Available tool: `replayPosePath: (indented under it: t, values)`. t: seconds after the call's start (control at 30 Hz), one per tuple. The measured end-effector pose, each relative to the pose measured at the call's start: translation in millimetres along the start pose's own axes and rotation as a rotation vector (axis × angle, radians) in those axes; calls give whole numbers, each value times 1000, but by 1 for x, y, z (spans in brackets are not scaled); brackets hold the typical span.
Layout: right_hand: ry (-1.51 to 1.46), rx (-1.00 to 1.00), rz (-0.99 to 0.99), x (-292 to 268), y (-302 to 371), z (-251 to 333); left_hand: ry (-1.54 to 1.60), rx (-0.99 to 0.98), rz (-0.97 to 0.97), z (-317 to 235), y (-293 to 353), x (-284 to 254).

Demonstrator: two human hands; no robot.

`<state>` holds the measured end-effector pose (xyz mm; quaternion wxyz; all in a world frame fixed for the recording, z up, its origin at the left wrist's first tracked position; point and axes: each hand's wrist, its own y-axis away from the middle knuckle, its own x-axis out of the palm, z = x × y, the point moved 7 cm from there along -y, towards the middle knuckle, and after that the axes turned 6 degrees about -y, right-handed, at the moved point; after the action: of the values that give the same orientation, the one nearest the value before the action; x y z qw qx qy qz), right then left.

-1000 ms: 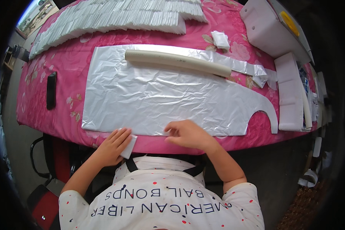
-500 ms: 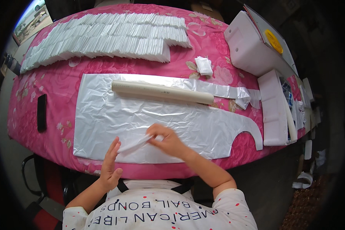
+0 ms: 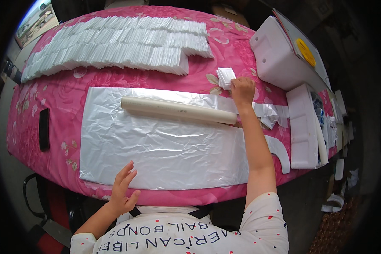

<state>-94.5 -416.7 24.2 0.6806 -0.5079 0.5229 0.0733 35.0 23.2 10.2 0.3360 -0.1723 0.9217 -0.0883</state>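
Note:
My right hand reaches across to a small stack of folded white plastic bags, its fingers pinched at the stack's right edge on a folded bag. Near the front edge of the table my left hand is open, fingers spread, with nothing in it. Between me and the stack lies a flat layer of white plastic bags, wrinkled and shiny, with curved handle strips at the right. A pale plastic pipe rests across its far part. My right forearm hides some of the handle end.
Long rows of folded white bags stand at the far left on the pink flowered tablecloth. A black phone-like slab lies at the left. White foam boxes stand at the right, with a yellow ring above. A chair is at lower left.
My right hand has gone from the near part of the flat bags, where it handled a thin white strip, to the small folded stack. My left hand stays open near the front edge.

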Motion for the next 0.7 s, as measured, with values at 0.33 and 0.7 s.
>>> replayPosePath:
  t: [0.33,0.7]
  values:
    - [-589,-26,213,-53,44,52,-6,35,45,-4,-6,7]
    - [-700,94,742,-114,174,122,-178,50,222,-22,-57,70]
